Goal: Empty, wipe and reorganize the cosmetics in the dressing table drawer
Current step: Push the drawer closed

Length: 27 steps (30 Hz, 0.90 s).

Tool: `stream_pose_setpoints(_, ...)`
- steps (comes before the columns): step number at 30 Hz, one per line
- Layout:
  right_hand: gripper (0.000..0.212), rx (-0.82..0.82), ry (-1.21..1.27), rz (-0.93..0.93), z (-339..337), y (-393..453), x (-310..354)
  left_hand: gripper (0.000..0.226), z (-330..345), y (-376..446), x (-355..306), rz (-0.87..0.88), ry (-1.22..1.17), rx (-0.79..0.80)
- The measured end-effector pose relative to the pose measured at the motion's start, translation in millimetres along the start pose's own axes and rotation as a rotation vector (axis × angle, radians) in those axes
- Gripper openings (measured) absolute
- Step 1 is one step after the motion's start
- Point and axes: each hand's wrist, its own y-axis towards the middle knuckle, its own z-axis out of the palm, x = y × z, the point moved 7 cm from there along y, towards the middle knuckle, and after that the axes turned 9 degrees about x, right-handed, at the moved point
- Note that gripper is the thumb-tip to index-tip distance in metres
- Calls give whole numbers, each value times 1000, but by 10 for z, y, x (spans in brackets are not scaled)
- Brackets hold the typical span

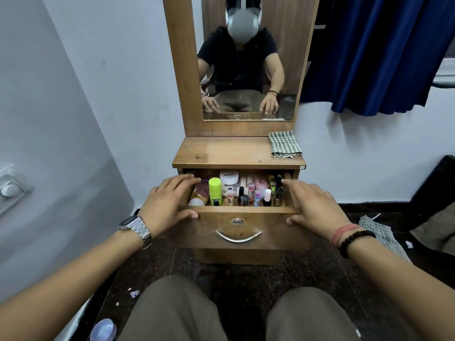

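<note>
- Drawer (pixel 242 228) of the dressing table: pulled partway out, approx at knee level in front of the seated person, back part under the counter (pixel 221 153) lip.
- Cosmetics (pixel 236 193) packed inside, mostly upright: lime-green capped stick (pixel 215 190), white round jar (pixel 229 177) behind it, small dark nail-polish bottles (pixel 277 193) at right, pink tubes mid, a tube lying on its side at left.
- Left hand (pixel 165 203): fingers straight over the drawer's left edge, thumb on the front panel; resting/bracing, not wrapped round anything.
- Right hand (pixel 317 205): same on the right edge, fingers extended, thumb on the front; holds nothing.
- Handling, my read: items light, small, rigid; glass polish bottles fragile & top-heavy, likely to topple if neighbours get pulled. Smooth caps may slip, so grip bodies, not caps. Jar: take by the sides.
- Drawer itself stiff wood, heavier; metal handle (pixel 237 236) in front centre or both side edges.
- Striped cloth (pixel 284 145) folded on counter's right, near mirror (pixel 246 57), within reach for wiping.
- Emptying not yet begun.
</note>
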Motion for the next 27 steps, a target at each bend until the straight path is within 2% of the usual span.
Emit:
stream_pose_setpoints(5,103,5,-40,51,-8,289,-92,99,21,319,85,-71,10,60)
stream_pose_setpoints(13,94,-32,-116,51,-40,725,-225,92,71,737,152,-109,26,112)
stream_pose_setpoints(22,55,-188,-276,37,-72,919,-192,55,106,989,218,-98,9,-8)
stream_pose_setpoints(27,32,-275,-324,46,-99,976,-166,43,122,1085,235,-99,0,-67)
